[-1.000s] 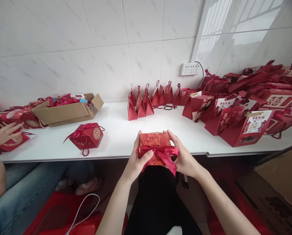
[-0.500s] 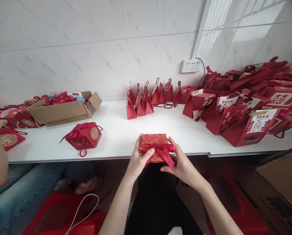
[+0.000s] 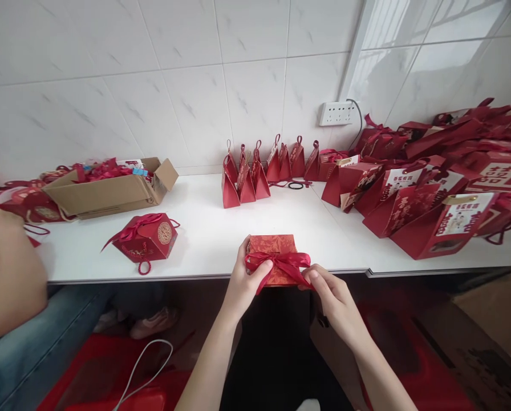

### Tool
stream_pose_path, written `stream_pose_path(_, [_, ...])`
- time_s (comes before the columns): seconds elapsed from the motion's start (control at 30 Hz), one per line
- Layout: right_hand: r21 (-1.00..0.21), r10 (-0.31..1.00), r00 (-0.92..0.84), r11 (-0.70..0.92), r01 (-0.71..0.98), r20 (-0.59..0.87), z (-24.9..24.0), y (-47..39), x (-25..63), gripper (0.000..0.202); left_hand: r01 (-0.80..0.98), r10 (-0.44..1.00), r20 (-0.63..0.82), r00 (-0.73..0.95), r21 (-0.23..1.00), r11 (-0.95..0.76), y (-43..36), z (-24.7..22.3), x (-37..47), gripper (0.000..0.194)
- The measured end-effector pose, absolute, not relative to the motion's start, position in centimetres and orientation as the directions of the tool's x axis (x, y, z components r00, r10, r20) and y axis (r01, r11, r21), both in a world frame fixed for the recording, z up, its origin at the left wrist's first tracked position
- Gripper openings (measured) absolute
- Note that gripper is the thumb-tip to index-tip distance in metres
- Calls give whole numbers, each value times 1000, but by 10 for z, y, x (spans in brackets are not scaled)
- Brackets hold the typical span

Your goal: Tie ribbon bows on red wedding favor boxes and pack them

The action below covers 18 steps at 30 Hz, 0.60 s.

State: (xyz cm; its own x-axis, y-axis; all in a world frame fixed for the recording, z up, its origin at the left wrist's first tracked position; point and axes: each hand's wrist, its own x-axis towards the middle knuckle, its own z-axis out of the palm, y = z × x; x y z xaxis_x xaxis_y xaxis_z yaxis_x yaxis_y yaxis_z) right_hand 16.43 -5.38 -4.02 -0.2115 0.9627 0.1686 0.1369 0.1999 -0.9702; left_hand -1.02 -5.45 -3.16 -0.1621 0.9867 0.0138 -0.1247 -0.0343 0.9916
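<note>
A small red gift box with a gold floral pattern is at the table's front edge, a shiny red ribbon tied in a bow across it. My left hand grips the box by its left side, thumb pressed on the bow's knot. With thumb and fingers pinched, my right hand holds a tail of the ribbon at the box's lower right corner. The underside of the box is hidden.
A six-sided red box sits to the left on the white table. Behind it stands a cardboard box of ribbons. Small triangular boxes line the wall; gift boxes pile up right. A co-worker's arm is at far left.
My right hand has gone from spread fingers beside the box to pinching the ribbon's tail. My left hand keeps its grip. The co-worker's arm has come further into view.
</note>
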Motion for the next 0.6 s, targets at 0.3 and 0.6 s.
stream_pose_path(0.3, [-963,958,-212,228,145,194,-38,-61,163,31,163,960,59,-274,986,-14,-62,-25,-9,71])
stream_pose_path(0.6, [-953,953,-226,245,178,203,-41,-63,161,31,-10,966,1,-258,1000,-4,-60,-24,-5,76])
